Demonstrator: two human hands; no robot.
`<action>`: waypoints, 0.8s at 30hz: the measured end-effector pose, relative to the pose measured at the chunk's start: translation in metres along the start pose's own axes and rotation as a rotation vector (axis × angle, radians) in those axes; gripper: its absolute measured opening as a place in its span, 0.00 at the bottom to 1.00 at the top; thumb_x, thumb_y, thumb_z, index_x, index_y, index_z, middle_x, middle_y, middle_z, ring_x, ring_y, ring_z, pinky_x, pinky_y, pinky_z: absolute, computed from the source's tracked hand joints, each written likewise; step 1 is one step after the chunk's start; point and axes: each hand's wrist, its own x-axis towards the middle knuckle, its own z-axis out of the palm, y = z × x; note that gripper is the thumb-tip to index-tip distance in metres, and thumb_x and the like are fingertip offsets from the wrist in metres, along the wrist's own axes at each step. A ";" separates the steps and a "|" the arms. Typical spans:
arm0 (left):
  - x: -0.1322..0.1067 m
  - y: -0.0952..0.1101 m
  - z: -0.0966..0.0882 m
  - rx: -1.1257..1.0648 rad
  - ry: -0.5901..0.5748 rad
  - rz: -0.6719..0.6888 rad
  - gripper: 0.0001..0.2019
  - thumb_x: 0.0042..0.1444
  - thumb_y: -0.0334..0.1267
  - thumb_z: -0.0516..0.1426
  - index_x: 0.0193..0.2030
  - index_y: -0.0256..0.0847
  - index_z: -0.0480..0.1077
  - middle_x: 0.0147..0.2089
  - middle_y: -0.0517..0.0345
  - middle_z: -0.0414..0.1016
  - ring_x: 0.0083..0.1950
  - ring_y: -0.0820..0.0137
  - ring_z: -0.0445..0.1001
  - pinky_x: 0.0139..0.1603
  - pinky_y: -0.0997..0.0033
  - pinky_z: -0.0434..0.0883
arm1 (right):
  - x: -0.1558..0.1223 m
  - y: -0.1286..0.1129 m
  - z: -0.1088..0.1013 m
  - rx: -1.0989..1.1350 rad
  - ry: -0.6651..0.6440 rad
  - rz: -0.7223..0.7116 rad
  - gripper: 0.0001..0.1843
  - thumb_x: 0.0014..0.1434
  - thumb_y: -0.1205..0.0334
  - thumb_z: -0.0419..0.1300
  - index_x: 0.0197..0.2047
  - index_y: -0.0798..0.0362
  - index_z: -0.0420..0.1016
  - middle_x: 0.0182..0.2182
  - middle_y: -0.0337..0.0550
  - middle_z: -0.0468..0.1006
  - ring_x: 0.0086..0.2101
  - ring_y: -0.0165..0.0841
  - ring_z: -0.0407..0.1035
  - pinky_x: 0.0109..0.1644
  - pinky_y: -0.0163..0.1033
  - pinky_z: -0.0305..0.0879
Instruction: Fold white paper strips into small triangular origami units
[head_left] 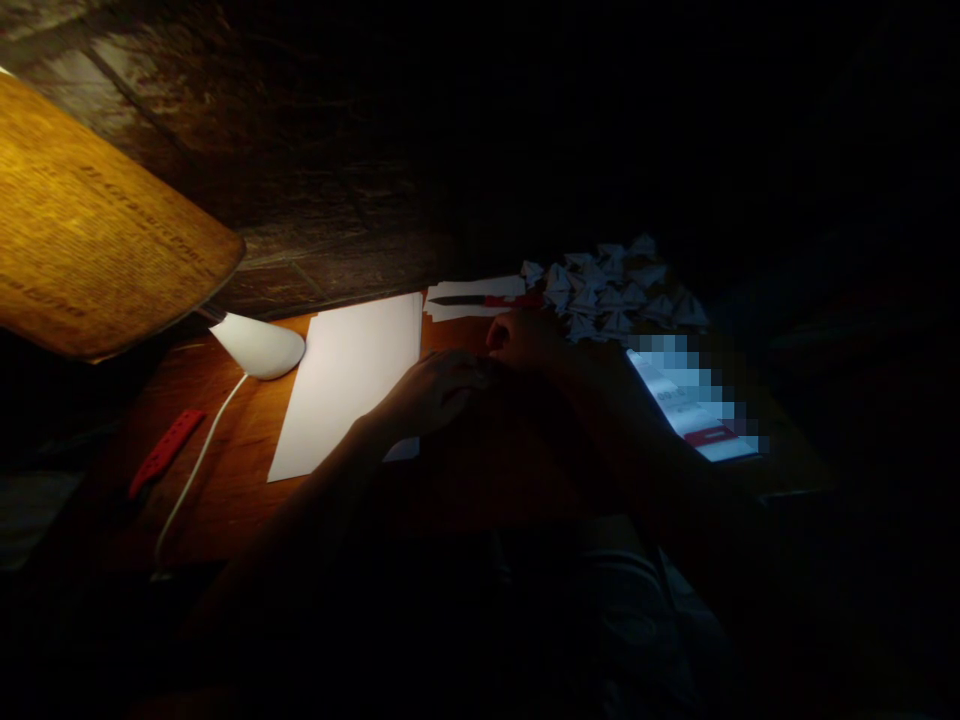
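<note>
My left hand is over the table at the right edge of a stack of white paper sheets, its fingers bent towards the right. Close by, my right hand has its fingers curled in. Both hands look closed, but deep shadow hides whatever is between the fingers. Beyond them, a knife with a dark blade and a red handle lies across some smaller cut paper pieces. A heap of small folded paper pieces is past my right hand.
A lit phone lies right of my right forearm. At left stands a lamp with a yellow shade, a white base and a white cord. A red perforated strip lies on the wooden table. A dark wall rises behind.
</note>
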 end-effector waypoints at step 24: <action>-0.001 -0.003 -0.002 -0.003 -0.005 0.028 0.19 0.65 0.29 0.56 0.57 0.47 0.80 0.58 0.50 0.80 0.59 0.57 0.79 0.58 0.50 0.77 | -0.001 0.006 -0.002 -0.034 -0.014 -0.079 0.09 0.55 0.71 0.70 0.40 0.55 0.79 0.44 0.48 0.82 0.40 0.35 0.74 0.44 0.37 0.67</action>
